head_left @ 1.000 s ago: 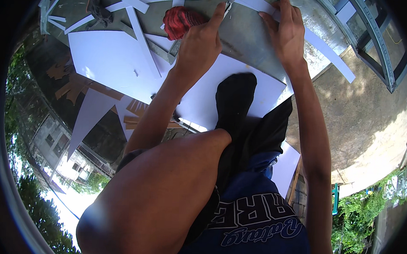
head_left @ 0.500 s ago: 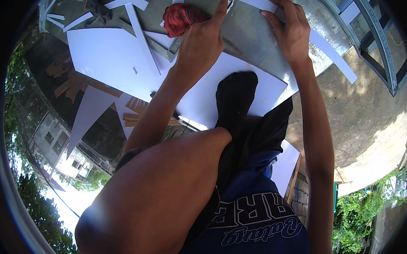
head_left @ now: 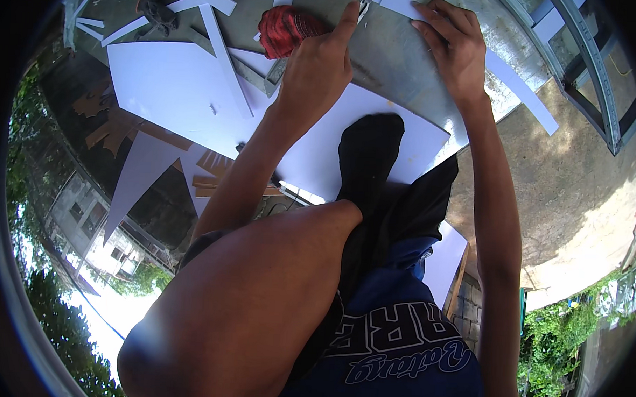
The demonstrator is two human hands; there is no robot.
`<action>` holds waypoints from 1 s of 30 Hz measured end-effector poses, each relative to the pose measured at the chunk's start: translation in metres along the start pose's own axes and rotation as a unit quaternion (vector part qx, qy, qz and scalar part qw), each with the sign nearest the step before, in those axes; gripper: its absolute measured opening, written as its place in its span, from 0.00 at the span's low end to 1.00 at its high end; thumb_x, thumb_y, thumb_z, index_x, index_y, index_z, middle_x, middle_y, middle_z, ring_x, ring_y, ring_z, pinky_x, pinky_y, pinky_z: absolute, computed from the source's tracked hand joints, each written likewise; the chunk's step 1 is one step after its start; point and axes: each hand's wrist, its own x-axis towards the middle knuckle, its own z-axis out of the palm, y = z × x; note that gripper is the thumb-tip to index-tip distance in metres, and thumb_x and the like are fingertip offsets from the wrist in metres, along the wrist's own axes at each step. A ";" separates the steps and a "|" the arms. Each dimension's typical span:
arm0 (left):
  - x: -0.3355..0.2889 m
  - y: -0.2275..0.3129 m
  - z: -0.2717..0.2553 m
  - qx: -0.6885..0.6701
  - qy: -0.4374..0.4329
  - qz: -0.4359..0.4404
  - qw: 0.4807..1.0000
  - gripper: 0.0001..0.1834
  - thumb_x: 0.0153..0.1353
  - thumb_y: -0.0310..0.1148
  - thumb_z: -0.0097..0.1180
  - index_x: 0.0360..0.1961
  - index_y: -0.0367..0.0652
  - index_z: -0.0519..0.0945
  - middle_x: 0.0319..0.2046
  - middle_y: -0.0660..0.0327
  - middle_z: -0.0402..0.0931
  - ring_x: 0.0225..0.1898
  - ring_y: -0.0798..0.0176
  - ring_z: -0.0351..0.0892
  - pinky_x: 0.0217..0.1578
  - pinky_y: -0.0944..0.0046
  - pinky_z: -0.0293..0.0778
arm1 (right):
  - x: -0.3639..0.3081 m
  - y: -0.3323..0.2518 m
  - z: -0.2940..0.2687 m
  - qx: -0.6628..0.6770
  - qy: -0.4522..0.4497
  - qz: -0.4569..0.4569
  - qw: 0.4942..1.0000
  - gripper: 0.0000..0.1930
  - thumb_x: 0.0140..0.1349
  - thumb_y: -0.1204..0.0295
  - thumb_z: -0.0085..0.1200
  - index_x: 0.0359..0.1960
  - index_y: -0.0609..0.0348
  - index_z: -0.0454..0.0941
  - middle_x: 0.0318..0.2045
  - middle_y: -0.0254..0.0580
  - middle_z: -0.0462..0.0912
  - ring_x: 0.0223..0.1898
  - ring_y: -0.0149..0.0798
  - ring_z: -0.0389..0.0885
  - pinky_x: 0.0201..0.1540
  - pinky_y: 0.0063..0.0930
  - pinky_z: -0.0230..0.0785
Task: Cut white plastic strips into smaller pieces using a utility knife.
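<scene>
My left hand (head_left: 315, 72) is closed around a slim cutter knife (head_left: 364, 10), its index finger stretched along the tool. The blade end meets a long white strip (head_left: 398, 2) near the top edge of the view. On that same strip, my right hand (head_left: 457, 53) has its thumb and fingers at the edge, to the right of the blade. The strip passes beneath this hand, and its far end (head_left: 521, 93) comes out on the right. Beside my left hand lies a bunched red and black cloth (head_left: 289, 31).
My black-socked foot (head_left: 370, 141) rests on a large white sheet (head_left: 168, 81). More white strips (head_left: 225, 59) and a small dark object (head_left: 156, 14) lie at upper left. A metal frame (head_left: 589, 68) stands at upper right. Brown offcuts (head_left: 113, 135) and a pointed white piece (head_left: 140, 171) lie lower left.
The right hand's fingers have shifted slightly down and left on the strip. The cutter knife has moved a little to the right. The view itself has shifted slightly.
</scene>
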 end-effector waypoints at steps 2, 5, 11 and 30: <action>0.000 0.000 0.000 -0.001 0.003 0.002 1.000 0.30 0.62 0.20 0.48 0.66 0.46 0.66 0.25 0.37 0.78 0.30 0.34 0.80 0.33 0.40 0.76 | 0.000 0.001 0.002 0.000 0.003 -0.006 1.000 0.14 0.52 0.75 0.65 0.42 0.64 0.84 0.43 0.49 0.81 0.44 0.50 0.77 0.47 0.39 0.72; 0.000 -0.001 0.002 -0.003 0.014 0.017 1.000 0.30 0.61 0.20 0.48 0.66 0.46 0.66 0.24 0.38 0.78 0.29 0.35 0.80 0.32 0.40 0.76 | -0.001 0.006 0.009 -0.027 0.025 -0.037 0.999 0.17 0.53 0.74 0.66 0.46 0.60 0.83 0.44 0.44 0.82 0.43 0.47 0.77 0.47 0.37 0.73; 0.002 0.004 0.006 -0.005 0.038 0.054 0.998 0.31 0.60 0.19 0.49 0.66 0.46 0.66 0.24 0.41 0.78 0.27 0.37 0.80 0.31 0.43 0.75 | -0.003 0.010 0.014 -0.062 0.049 -0.050 0.996 0.14 0.53 0.72 0.66 0.43 0.52 0.87 0.45 0.35 0.83 0.43 0.42 0.78 0.47 0.34 0.74; 0.016 0.001 0.002 0.037 -0.009 0.082 0.996 0.37 0.55 0.19 0.50 0.68 0.36 0.60 0.28 0.43 0.79 0.28 0.39 0.81 0.32 0.45 0.75 | -0.002 0.003 0.008 -0.017 0.020 -0.018 0.999 0.12 0.52 0.75 0.64 0.39 0.67 0.84 0.43 0.52 0.81 0.44 0.52 0.77 0.47 0.39 0.73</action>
